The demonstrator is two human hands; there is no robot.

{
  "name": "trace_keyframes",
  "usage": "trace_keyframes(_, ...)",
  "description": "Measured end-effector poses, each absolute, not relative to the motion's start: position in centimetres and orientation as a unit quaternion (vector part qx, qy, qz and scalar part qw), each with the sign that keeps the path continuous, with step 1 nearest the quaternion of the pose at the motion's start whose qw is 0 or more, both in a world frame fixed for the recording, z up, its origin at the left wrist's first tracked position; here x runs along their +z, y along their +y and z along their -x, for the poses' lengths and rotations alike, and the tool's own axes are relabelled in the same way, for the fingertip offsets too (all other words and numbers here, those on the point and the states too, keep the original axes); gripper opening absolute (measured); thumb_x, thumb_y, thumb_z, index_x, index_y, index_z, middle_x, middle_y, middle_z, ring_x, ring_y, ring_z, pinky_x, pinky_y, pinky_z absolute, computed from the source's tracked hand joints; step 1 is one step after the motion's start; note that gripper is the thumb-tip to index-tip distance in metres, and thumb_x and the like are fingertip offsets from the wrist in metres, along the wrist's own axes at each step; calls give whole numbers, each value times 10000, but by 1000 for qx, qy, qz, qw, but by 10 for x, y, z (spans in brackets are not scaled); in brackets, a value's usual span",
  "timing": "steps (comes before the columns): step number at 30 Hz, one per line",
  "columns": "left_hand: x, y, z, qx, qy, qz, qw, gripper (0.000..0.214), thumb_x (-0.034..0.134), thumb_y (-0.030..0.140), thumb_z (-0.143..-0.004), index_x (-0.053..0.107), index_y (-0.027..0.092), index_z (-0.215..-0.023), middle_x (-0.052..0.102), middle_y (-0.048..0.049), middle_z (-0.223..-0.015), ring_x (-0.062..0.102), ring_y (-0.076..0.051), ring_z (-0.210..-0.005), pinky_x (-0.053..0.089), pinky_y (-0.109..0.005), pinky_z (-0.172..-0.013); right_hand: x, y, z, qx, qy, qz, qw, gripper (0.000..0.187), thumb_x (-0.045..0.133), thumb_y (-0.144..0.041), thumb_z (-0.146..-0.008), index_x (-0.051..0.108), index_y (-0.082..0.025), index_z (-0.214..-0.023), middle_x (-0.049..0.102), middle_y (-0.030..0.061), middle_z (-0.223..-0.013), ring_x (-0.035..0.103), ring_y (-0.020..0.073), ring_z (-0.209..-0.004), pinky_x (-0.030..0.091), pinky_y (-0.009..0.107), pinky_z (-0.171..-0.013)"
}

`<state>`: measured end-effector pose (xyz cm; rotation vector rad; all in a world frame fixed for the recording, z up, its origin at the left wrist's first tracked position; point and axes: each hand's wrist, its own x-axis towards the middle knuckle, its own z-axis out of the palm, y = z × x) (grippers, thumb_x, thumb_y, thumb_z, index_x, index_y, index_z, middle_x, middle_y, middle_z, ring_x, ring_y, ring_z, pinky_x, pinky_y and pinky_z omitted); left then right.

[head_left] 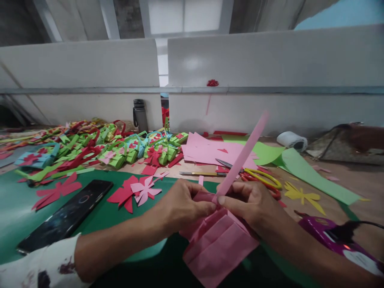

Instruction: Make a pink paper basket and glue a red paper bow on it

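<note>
A folded pink paper bag (pixel 219 248) is held up over the green mat by both hands. My left hand (pixel 186 204) pinches its upper edge between thumb and fingers. Opposite it, my right hand (pixel 247 200) grips a long pink paper strip (pixel 244 154) at its lower end, against the bag's top. The strip slants up to the right. The thumbs of both hands almost meet; the exact join of strip and bag is hidden by the fingertips. Left of the hands lie a pink paper flower (pixel 146 190) and a red paper flower (pixel 123 194).
A black phone (pixel 67 214) lies at left. Scissors with yellow and red handles (pixel 262 176) and a purple glue gun (pixel 327 234) are at right. Finished green paper bags (pixel 120 154), pink sheets (pixel 207 150) and a dark bottle (pixel 139 115) stand or lie behind.
</note>
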<state>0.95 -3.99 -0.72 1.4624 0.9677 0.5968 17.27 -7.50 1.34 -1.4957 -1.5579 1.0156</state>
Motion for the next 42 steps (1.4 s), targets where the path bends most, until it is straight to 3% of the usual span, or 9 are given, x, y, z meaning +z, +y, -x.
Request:
trace_keyframes(3,-7,-42,-12,272,418,-627,598,225,676,324,-659,558,137,-618,450,56,-521,363,-65,-484,264,-198,-448,10,-75,-171,396,-614,574,370,137,585,-246,-696,699,-174,-713,711,47,-760,617,167,-564,449,242,-462)
trace_keyframes(7,-5,-43,-14,281,430,-613,600,132,649,242,-647,571,143,-607,471,55,-508,385,-68,-469,285,-202,-449,5,-73,-173,412,-612,560,376,159,624,-317,-709,688,-172,-703,681,40,-669,607,180,-586,452,254,-489)
trace_keyframes(11,-6,-42,-13,283,436,-589,619,55,632,183,-618,591,149,-606,497,50,-498,416,-77,-469,305,-208,-465,8,-71,-178,426,-602,537,410,373,577,-514,-781,668,-169,-669,655,43,-639,583,174,-590,447,269,-514)
trace_keyframes(14,-6,-42,-14,286,436,-580,626,75,634,177,-614,571,153,-582,478,56,-486,409,-77,-471,310,-212,-477,9,-70,-178,437,-594,525,425,425,582,-581,-765,669,-172,-688,664,53,-668,602,194,-636,465,291,-561)
trace_keyframes(18,-6,-43,-14,291,427,-570,639,89,637,171,-609,560,150,-571,483,57,-497,408,-72,-478,322,-212,-497,4,-69,-176,443,-589,532,417,311,659,-481,-721,651,-173,-684,664,50,-690,592,169,-595,453,270,-511)
trace_keyframes(22,-7,-44,-14,290,428,-548,658,68,657,173,-585,600,143,-605,542,36,-541,462,-85,-508,345,-215,-516,2,-67,-175,399,-611,554,401,220,629,-373,-726,642,-178,-625,640,25,-612,547,137,-524,417,243,-455)
trace_keyframes(42,-7,-47,-15,311,418,-540,661,107,682,218,-615,629,128,-640,537,34,-547,441,-77,-511,328,-208,-520,0,-71,-178,353,-643,546,404,231,582,-361,-768,622,-175,-638,681,49,-724,607,159,-600,472,250,-515)
